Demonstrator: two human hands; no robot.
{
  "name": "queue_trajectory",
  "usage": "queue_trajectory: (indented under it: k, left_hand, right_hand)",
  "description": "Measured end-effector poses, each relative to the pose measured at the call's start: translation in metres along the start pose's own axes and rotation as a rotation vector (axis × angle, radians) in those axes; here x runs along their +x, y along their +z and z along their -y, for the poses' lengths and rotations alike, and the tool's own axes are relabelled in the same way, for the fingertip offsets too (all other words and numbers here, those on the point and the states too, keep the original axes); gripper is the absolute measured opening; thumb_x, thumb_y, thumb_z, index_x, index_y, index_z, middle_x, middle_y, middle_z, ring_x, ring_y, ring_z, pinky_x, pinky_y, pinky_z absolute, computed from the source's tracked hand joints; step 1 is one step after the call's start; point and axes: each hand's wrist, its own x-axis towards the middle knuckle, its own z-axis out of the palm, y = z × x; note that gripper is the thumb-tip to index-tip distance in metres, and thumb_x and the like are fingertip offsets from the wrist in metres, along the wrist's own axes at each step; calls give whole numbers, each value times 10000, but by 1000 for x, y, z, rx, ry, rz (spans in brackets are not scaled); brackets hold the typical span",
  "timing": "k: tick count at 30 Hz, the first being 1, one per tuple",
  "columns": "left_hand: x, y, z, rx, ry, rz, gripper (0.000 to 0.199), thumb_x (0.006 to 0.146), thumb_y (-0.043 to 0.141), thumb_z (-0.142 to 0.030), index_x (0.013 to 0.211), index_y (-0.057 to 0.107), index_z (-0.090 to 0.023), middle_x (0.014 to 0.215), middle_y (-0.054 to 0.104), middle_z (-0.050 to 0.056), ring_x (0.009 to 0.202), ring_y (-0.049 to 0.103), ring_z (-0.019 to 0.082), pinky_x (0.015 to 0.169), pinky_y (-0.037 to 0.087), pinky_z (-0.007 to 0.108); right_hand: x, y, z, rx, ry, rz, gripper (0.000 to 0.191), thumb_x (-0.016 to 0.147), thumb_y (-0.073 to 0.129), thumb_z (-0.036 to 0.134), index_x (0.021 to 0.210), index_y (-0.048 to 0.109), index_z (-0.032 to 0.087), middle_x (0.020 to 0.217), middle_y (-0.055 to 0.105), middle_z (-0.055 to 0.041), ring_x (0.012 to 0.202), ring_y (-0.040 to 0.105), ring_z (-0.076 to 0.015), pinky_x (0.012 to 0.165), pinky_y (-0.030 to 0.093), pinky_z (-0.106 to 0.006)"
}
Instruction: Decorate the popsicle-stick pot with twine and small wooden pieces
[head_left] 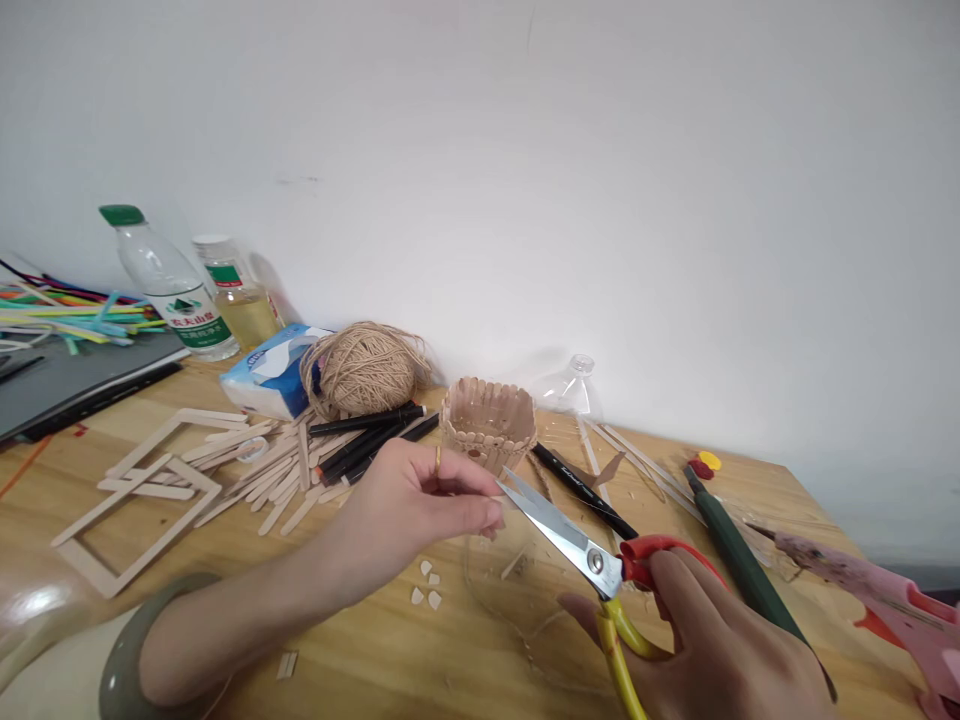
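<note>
Over the wooden desk [360, 650], the right hand [720, 640] has its fingers curled through the handles of the scissors [574, 545], slightly parted blades at the left hand [420, 500]. Beyond rests the twine ball [367, 370], the smaller stick basket [491, 425] to its right; pale chips [434, 600] lie nearer, and the left fingers pinch a tiny pale piece [499, 498].
</note>
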Motion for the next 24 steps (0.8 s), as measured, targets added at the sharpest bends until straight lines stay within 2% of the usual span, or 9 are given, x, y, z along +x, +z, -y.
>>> queue_trajectory:
  k: [2, 4, 6, 9, 12, 15, 20, 24]
  left_hand:
    - [1, 0, 0, -34, -14, 6, 28, 618, 732, -169, 638, 713, -162, 589, 679, 1, 592, 600, 112, 620, 480, 217]
    - [2, 1, 0, -99, -29, 5, 46, 612, 737, -173, 643, 706, -159, 584, 678, 0, 584, 601, 109, 633, 482, 227]
    - [3, 1, 0, -162, -43, -9, 69, 605, 742, -180, 644, 691, -155, 571, 676, 1, 577, 607, 113, 641, 482, 242]
    - [4, 3, 0, -201, -70, -26, 104, 598, 742, -177, 666, 671, -143, 590, 690, 17, 604, 640, 138, 650, 487, 263]
    - [3, 3, 1, -213, -79, -9, 110, 610, 731, -174, 684, 660, -133, 617, 702, 28, 623, 653, 144, 655, 492, 264]
    - [1, 4, 2, -229, -60, 7, 108, 613, 730, -171, 667, 646, -131, 620, 695, 18, 586, 633, 119, 622, 488, 243]
    - [-1, 7, 6, -234, -40, 13, 105, 590, 735, -160, 622, 640, -131, 565, 626, -27, 519, 588, 90, 569, 474, 220]
    - [-2, 11, 9, -221, -81, 52, 121, 565, 744, -184, 607, 642, -134, 571, 631, -15, 532, 590, 103, 577, 472, 232]
  right_hand:
    - [0, 0, 1, -1, 34, 4, 379, 804, 497, 580, 737, 467, 208, 554, 511, 15, 364, 425, -123, 401, 334, -254]
    - [-1, 0, 0, 81, 126, 48, 392, 791, 504, 593, 687, 447, 220, 528, 486, 28, 369, 386, -114, 394, 313, -247]
    - [-2, 3, -1, 294, 268, 141, 422, 784, 471, 628, 656, 440, 227, 523, 463, 34, 404, 386, -118, 396, 295, -240]
    - [-4, 10, -2, 757, 444, 328, 550, 752, 331, 755, 671, 464, 227, 522, 396, 43, 445, 381, -129, 401, 266, -239]
    - [-4, 15, 1, 1008, 499, 465, 644, 681, 292, 833, 690, 481, 217, 515, 336, 54, 451, 340, -124, 408, 232, -238]
    - [0, 9, 6, 932, 414, 485, 639, 697, 320, 808, 757, 517, 203, 578, 423, 27, 474, 350, -124, 431, 258, -242]
    - [6, -2, 12, 702, 188, 466, 334, 749, 501, 557, 777, 509, 224, 618, 535, -1, 517, 490, -171, 472, 386, -252]
    - [2, 0, 11, 566, 198, 503, 288, 706, 578, 477, 818, 517, 219, 642, 578, -10, 494, 536, -186, 452, 418, -268]
